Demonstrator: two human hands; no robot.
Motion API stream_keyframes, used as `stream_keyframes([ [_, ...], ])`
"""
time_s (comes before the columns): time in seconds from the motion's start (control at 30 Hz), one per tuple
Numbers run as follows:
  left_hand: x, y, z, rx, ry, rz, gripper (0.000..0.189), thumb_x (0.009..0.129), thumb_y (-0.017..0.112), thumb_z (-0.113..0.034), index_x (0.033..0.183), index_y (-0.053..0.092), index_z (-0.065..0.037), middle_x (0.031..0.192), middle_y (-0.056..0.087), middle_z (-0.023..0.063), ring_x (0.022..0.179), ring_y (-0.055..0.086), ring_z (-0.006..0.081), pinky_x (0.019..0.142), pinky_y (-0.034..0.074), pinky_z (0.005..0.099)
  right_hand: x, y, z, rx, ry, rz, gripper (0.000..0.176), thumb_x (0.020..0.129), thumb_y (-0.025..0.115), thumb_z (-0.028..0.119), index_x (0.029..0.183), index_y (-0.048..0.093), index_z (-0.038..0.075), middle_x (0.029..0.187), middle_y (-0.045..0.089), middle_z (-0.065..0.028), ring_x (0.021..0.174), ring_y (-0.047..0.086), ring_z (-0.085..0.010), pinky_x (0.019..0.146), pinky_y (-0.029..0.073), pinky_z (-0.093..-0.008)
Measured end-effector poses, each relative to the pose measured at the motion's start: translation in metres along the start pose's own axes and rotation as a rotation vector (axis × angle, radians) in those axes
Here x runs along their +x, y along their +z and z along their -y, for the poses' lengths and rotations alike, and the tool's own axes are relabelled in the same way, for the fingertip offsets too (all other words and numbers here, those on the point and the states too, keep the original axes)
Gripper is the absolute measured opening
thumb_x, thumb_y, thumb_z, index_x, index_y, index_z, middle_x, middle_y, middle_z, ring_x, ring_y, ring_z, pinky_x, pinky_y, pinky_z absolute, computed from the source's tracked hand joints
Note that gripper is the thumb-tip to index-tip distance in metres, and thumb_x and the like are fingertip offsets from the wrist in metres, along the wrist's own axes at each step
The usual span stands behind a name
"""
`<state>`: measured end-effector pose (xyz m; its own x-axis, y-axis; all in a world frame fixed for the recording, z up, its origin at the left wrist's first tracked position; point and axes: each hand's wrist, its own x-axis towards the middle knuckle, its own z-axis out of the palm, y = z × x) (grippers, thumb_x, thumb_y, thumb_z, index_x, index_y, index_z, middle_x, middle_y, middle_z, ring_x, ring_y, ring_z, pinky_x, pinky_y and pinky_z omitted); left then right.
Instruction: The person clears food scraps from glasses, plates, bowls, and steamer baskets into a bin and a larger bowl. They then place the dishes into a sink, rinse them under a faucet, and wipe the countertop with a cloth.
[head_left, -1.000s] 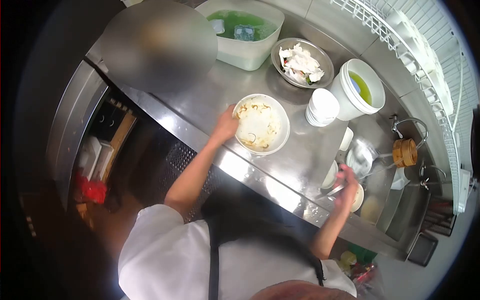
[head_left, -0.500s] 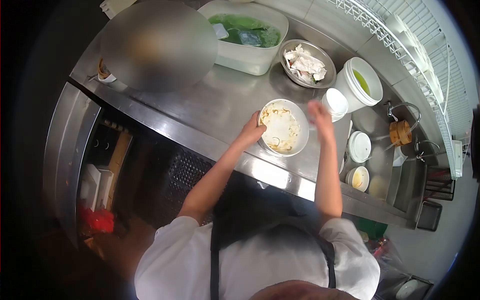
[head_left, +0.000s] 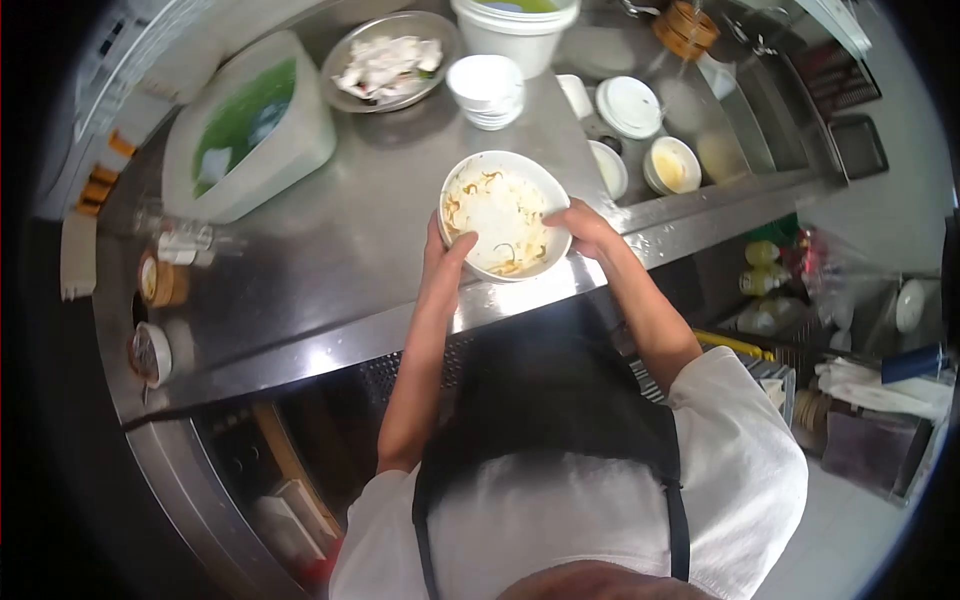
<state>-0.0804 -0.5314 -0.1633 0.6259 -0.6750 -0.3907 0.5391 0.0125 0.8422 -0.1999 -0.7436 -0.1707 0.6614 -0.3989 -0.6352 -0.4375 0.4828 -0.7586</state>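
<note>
Head view (wide), facing forward, down.

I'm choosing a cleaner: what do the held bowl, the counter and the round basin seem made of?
Held bowl: smooth, white surface, likely melamine or ceramic; can't tell which. Counter: probably stainless steel, from its grey sheen and bright glare. Round basin: apparently metal, from its grey shine.

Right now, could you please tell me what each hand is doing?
Left hand: holding the food-stained white bowl by its left rim.
Right hand: holding the bowl's right rim.
</note>
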Motion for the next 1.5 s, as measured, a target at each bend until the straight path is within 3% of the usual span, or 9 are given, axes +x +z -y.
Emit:
stream_keyframes([
  [0.27, 0.068, 0.019, 0.003, 0.027, 0.011, 0.214, 0.054, 0.095, 0.05, -0.027, 0.14, 0.032, -0.002, 0.13, 0.051, 0.0156, 0.111, 0.055, 0.0219, 0.084, 0.05, 0.034, 0.055, -0.117, 0.035, 0.168, -0.116, -0.217, 0.048, 0.076, 0.059, 0.002, 0.121, 0.047, -0.012, 0.109, 0.06, -0.0206, 0.096, 0.063, -0.0303, 0.083, 0.054, -0.039],
  [0.37, 0.067, 0.046, 0.019, 0.156, -0.002, 0.08, 0.04, 0.096, 0.049, -0.022, 0.129, 0.046, 0.0, 0.115, 0.061, 0.0135, 0.103, 0.059, 0.0185, 0.081, 0.05, 0.0306, 0.084, -0.207, 0.064, 0.141, -0.212, -0.288, 0.054, 0.077, 0.055, -0.003, 0.129, 0.041, -0.007, 0.117, 0.056, -0.0187, 0.105, 0.058, -0.0286, 0.09, 0.05, -0.0371],
  [0.57, 0.028, 0.055, 0.052, 0.203, -0.084, -0.265, 0.031, 0.096, 0.046, -0.017, 0.123, 0.052, -0.002, 0.111, 0.064, 0.0123, 0.1, 0.061, 0.0171, 0.078, 0.05, 0.0288, 0.206, -0.297, 0.058, -0.126, -0.218, -0.385, 0.046, 0.072, 0.05, -0.005, 0.118, 0.048, -0.004, 0.099, 0.061, -0.0156, 0.083, 0.062, -0.0262, 0.071, 0.053, -0.0378],
  [0.7, 0.001, 0.054, 0.061, 0.149, -0.1, -0.491, 0.03, 0.096, 0.044, -0.013, 0.122, 0.052, -0.001, 0.111, 0.064, 0.0108, 0.101, 0.061, 0.0171, 0.08, 0.05, 0.029, 0.357, -0.364, -0.041, -0.393, -0.23, -0.31, 0.049, 0.074, 0.052, -0.002, 0.123, 0.044, -0.002, 0.084, 0.058, -0.0093, 0.075, 0.057, -0.021, 0.066, 0.051, -0.0371],
  [0.8, -0.026, 0.053, 0.06, 0.097, -0.087, -0.652, 0.03, 0.095, 0.043, -0.01, 0.122, 0.052, -0.001, 0.11, 0.064, 0.009, 0.101, 0.059, 0.0163, 0.081, 0.049, 0.0299, 0.366, -0.338, -0.043, -0.224, -0.038, -0.176, 0.04, 0.075, 0.056, 0.008, 0.114, 0.055, -0.003, 0.101, 0.061, -0.0164, 0.097, 0.058, -0.0301, 0.077, 0.05, -0.048],
  [0.93, -0.052, 0.052, 0.065, 0.099, -0.037, -0.765, 0.03, 0.094, 0.04, -0.008, 0.122, 0.051, -0.001, 0.11, 0.063, 0.0076, 0.1, 0.059, 0.0155, 0.081, 0.048, 0.03, 0.426, -0.362, -0.066, -0.418, 0.101, 0.031, 0.038, 0.065, 0.06, 0.004, 0.103, 0.057, -0.002, 0.096, 0.06, -0.0159, 0.089, 0.059, -0.0325, 0.073, 0.05, -0.0462],
  [1.13, -0.075, 0.024, 0.071, 0.193, -0.015, -0.83, 0.032, 0.091, 0.038, -0.005, 0.12, 0.051, -0.003, 0.108, 0.062, 0.0048, 0.098, 0.057, 0.0132, 0.079, 0.047, 0.0288, 0.446, -0.371, -0.099, -0.643, 0.2, 0.098, 0.049, 0.084, 0.059, 0.015, 0.128, 0.043, 0.0, 0.12, 0.053, -0.0218, 0.106, 0.056, -0.0394, 0.076, 0.051, -0.0558],
  [1.4, -0.089, -0.099, 0.051, 0.335, 0.123, -1.011, 0.033, 0.088, 0.038, 0.001, 0.116, 0.055, 0.001, 0.096, 0.064, 0.0048, 0.085, 0.061, 0.0123, 0.072, 0.049, 0.026, 0.323, -0.296, -0.012, -0.853, 0.412, 0.012, 0.064, 0.083, 0.061, 0.039, 0.131, 0.04, 0.002, 0.109, 0.057, -0.025, 0.081, 0.061, -0.041, 0.054, 0.054, -0.049],
  [1.5, -0.107, -0.198, 0.023, 0.488, 0.212, -1.117, 0.029, 0.088, 0.043, 0.0, 0.113, 0.057, 0.001, 0.093, 0.065, 0.0062, 0.084, 0.062, 0.0144, 0.077, 0.049, 0.0273, 0.324, -0.325, -0.031, -0.754, 0.184, 0.028, 0.061, 0.081, 0.062, 0.039, 0.126, 0.041, 0.003, 0.099, 0.057, -0.0216, 0.07, 0.06, -0.0374, 0.05, 0.053, -0.0441],
])
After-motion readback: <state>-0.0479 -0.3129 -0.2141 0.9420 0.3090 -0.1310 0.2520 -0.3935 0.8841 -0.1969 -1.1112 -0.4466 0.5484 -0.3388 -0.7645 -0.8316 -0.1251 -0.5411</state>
